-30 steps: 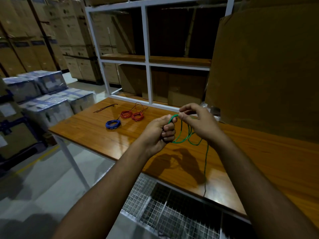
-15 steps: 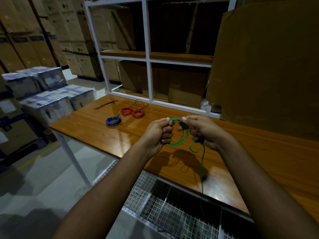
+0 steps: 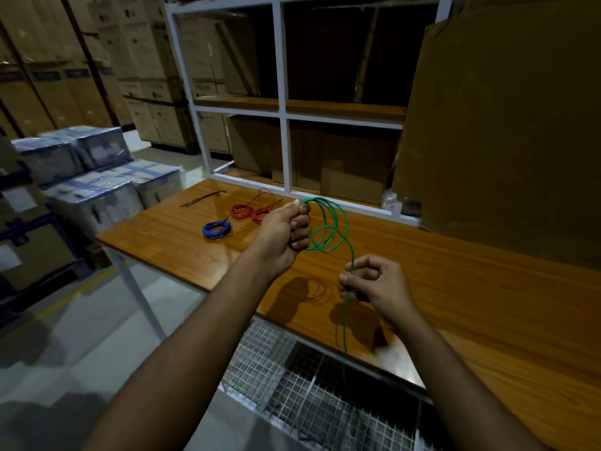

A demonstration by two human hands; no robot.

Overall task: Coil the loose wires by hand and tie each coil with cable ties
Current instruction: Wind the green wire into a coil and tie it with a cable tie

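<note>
My left hand (image 3: 286, 232) is closed around several loops of green wire (image 3: 328, 232), held above the wooden table (image 3: 455, 288). From the loops the wire runs down into my right hand (image 3: 374, 284), which pinches it lower and nearer to me. Below that hand the loose tail hangs over the table's front edge. On the table at the far left lie a blue coil (image 3: 216, 229), two red coils (image 3: 252, 212) and a few black cable ties (image 3: 203, 199).
A white shelf frame (image 3: 283, 102) stands at the table's back edge, and a big cardboard sheet (image 3: 504, 125) leans at the right. A wire-mesh shelf (image 3: 292, 379) sits below the front edge. Wrapped boxes (image 3: 97, 187) are stacked on the floor at left.
My right hand has moved away from the left, down and toward me, sliding along the green wire. The left hand has risen a little with the loops.
</note>
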